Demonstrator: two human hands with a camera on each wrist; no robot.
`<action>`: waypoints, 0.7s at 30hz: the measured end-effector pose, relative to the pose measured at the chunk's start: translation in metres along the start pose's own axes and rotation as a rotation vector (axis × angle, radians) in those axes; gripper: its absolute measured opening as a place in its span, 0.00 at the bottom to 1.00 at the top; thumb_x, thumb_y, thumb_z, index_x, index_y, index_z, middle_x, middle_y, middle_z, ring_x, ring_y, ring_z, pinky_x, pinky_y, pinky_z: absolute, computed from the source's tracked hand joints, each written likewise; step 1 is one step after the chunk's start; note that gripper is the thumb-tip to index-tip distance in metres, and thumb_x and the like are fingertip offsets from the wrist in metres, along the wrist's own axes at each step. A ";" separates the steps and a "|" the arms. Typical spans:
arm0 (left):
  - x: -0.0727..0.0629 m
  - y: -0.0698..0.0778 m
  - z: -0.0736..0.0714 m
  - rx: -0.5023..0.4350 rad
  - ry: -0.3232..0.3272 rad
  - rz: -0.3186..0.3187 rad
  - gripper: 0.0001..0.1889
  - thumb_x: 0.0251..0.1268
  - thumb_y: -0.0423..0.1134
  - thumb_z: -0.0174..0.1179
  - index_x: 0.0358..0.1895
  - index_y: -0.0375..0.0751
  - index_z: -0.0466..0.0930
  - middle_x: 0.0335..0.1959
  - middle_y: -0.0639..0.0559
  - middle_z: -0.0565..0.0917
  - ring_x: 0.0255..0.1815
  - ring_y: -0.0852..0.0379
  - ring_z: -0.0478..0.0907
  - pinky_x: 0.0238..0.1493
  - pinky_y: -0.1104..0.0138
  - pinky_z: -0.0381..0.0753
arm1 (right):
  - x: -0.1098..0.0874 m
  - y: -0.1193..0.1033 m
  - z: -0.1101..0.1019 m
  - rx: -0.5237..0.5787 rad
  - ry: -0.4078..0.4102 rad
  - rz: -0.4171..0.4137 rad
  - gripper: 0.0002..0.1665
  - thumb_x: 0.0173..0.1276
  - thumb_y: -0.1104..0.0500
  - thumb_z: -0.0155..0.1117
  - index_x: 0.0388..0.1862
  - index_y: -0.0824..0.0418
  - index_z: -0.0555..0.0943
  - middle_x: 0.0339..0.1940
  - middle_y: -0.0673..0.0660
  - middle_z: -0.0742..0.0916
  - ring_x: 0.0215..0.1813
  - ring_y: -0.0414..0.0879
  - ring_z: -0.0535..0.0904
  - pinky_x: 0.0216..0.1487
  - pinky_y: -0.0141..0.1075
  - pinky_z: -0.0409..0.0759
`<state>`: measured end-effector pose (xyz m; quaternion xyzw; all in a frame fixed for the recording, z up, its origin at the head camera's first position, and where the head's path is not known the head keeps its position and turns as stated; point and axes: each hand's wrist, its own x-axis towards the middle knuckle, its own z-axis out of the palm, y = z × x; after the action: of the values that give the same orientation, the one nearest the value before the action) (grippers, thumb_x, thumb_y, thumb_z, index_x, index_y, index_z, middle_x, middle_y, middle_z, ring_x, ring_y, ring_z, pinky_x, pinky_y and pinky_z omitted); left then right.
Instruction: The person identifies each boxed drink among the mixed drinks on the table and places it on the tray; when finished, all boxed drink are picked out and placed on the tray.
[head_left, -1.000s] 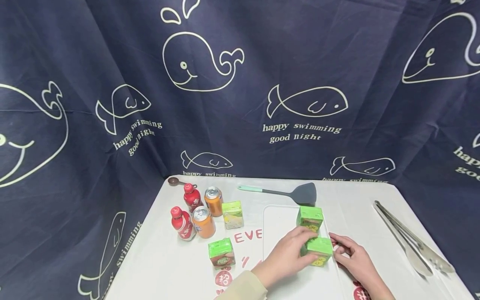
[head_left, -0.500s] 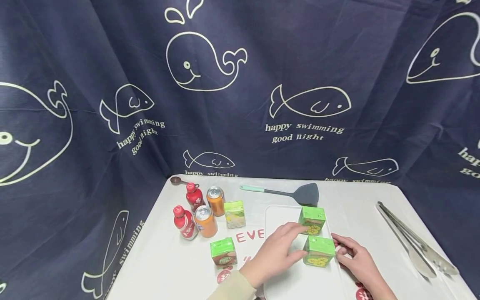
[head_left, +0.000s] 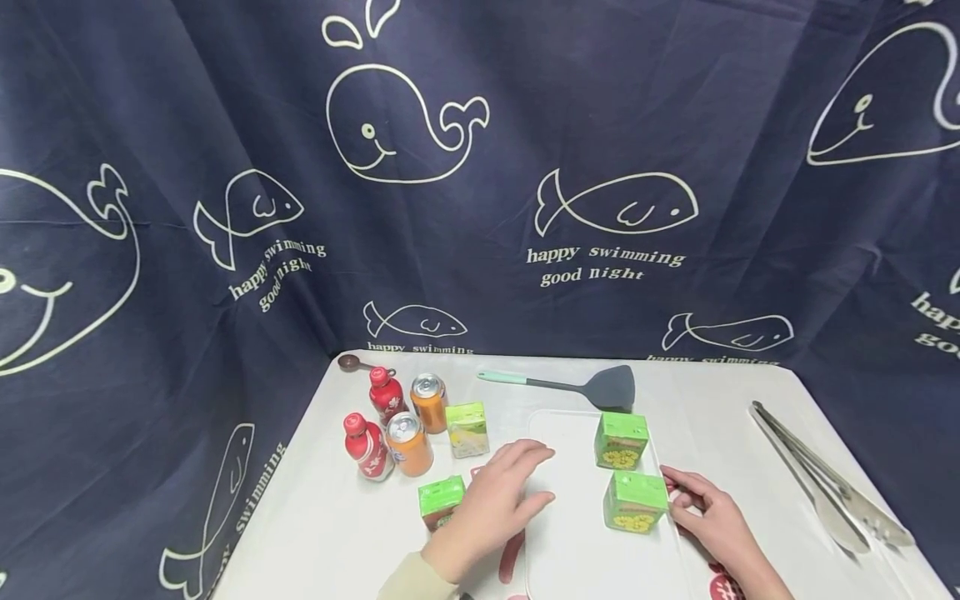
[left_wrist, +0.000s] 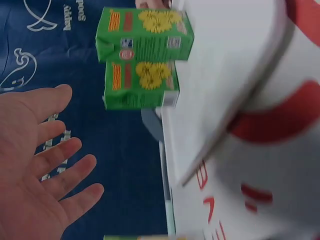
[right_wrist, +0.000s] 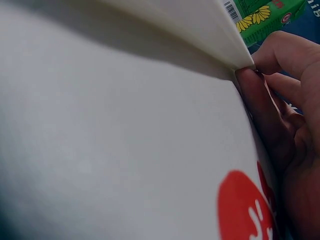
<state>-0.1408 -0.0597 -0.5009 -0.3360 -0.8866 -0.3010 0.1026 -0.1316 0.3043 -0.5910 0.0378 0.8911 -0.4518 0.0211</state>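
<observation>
Over the left side of a white tray point(head_left: 573, 542), my left hand point(head_left: 491, 504) is empty, fingers spread apart in the left wrist view. Two green drink cartons with yellow flowers stand upright along the tray's right side: a rear carton point(head_left: 621, 442) and a front carton point(head_left: 636, 504). My right hand point(head_left: 708, 517) pinches the tray's right rim; in the right wrist view one finger point(right_wrist: 272, 55) lies on top of the rim and another is tucked under it. Another green carton point(head_left: 438, 497) stands left of the tray, partly hidden by my left hand.
Left of the tray stand a yellow-green carton point(head_left: 468, 432), two orange cans point(head_left: 408, 446) and two red bottles point(head_left: 367, 447). A brown spoon point(head_left: 349, 362) and a spatula point(head_left: 600, 387) lie at the back. Metal tongs point(head_left: 825, 483) lie to the right.
My left hand has let go of the front carton and moved left, off both cartons on the tray. The right hand stays at the tray's rim.
</observation>
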 end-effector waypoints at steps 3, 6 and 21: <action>-0.010 -0.007 -0.009 0.018 0.033 -0.012 0.27 0.70 0.48 0.69 0.69 0.49 0.77 0.68 0.56 0.77 0.66 0.58 0.75 0.62 0.58 0.82 | 0.000 0.000 0.000 -0.006 -0.001 0.002 0.38 0.63 0.63 0.74 0.73 0.66 0.76 0.65 0.64 0.82 0.50 0.37 0.79 0.47 0.16 0.71; -0.019 -0.014 -0.017 0.021 0.055 -0.037 0.27 0.70 0.47 0.70 0.69 0.49 0.77 0.67 0.54 0.78 0.64 0.58 0.76 0.63 0.57 0.81 | 0.001 0.001 0.000 -0.009 -0.004 0.004 0.38 0.63 0.62 0.74 0.73 0.65 0.76 0.65 0.64 0.82 0.50 0.37 0.79 0.48 0.15 0.70; -0.061 -0.035 -0.042 0.026 0.080 -0.214 0.26 0.67 0.48 0.72 0.68 0.55 0.79 0.67 0.60 0.78 0.69 0.57 0.75 0.67 0.54 0.79 | 0.001 0.001 0.000 -0.010 -0.003 0.017 0.39 0.63 0.61 0.75 0.73 0.65 0.75 0.65 0.64 0.82 0.51 0.40 0.80 0.48 0.17 0.73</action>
<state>-0.1192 -0.1385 -0.5070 -0.2257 -0.9164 -0.3120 0.1094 -0.1327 0.3043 -0.5917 0.0447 0.8930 -0.4470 0.0265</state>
